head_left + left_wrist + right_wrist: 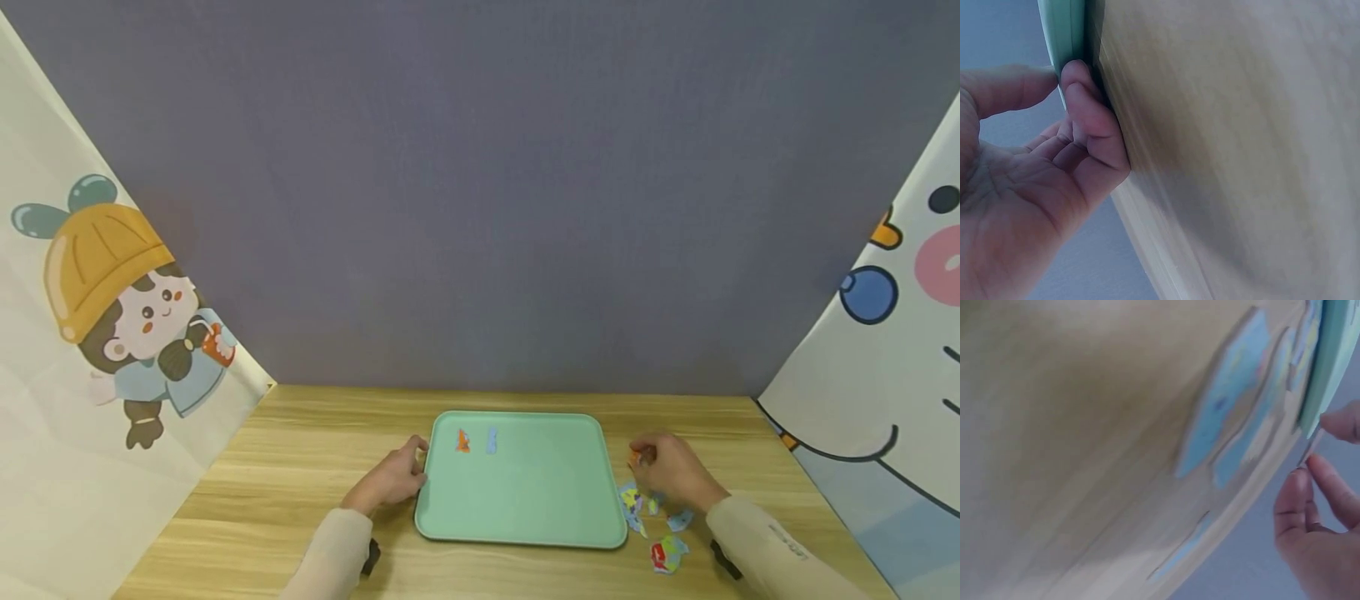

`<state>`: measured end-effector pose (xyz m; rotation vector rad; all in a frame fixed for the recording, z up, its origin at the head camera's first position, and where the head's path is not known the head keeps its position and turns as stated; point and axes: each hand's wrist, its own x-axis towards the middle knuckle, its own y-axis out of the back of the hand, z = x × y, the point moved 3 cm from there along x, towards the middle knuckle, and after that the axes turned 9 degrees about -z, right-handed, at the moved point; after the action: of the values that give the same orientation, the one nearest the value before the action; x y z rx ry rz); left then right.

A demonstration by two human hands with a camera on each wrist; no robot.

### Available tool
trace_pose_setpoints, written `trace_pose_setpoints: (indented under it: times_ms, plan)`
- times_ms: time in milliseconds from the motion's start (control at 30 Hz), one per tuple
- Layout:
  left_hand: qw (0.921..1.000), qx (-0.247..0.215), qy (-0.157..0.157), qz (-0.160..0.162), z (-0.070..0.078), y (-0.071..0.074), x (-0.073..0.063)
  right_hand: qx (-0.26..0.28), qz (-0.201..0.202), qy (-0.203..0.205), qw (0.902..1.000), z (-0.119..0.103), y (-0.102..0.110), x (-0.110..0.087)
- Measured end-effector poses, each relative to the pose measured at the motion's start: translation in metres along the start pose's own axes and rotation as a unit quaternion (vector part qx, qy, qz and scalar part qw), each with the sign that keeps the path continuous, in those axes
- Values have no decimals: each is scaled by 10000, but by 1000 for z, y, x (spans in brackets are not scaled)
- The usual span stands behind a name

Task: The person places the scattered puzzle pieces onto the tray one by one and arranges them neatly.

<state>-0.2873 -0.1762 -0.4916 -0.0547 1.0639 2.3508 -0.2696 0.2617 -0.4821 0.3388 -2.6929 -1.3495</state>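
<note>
A pale green tray (pixel 525 492) lies on the wooden table. My left hand (pixel 392 478) holds its left edge, the thumb and index finger pinching the green rim (pixel 1065 31) in the left wrist view. Off the tray's right side, my right hand (pixel 671 471) pinches a small puzzle piece with orange on it (pixel 634 458). The right wrist view shows that piece (pixel 1311 447) edge-on between thumb and fingertips, above the table. On the tray's upper left lie an orange and blue piece (pixel 462 441) and a light blue piece (pixel 491 440), apart from each other.
Right of the tray lie several loose puzzle pieces: a blue and yellow one (pixel 631 497), a small one (pixel 654 503), a blue one (pixel 680 521) and a red and green one (pixel 667 554). A grey panel (pixel 480 208) stands behind the table (pixel 315 442).
</note>
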Motion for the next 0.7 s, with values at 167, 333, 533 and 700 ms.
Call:
trace_pose_setpoints:
  times_ms: [167,333,533,700]
  plan:
    - [10000,8,-41,4,0,1,0,-129,218,418,9988,-12,0,6]
    - [10000,-68,-21,-3,0,1,0,-61,114,562,9983,-26,-6,16]
    - [10000,-14,-55,29,0,2,1,-73,15,731,9973,-44,-18,35]
    - [10000,-14,-17,34,-1,1,1,42,8,973,9952,-62,-30,49]
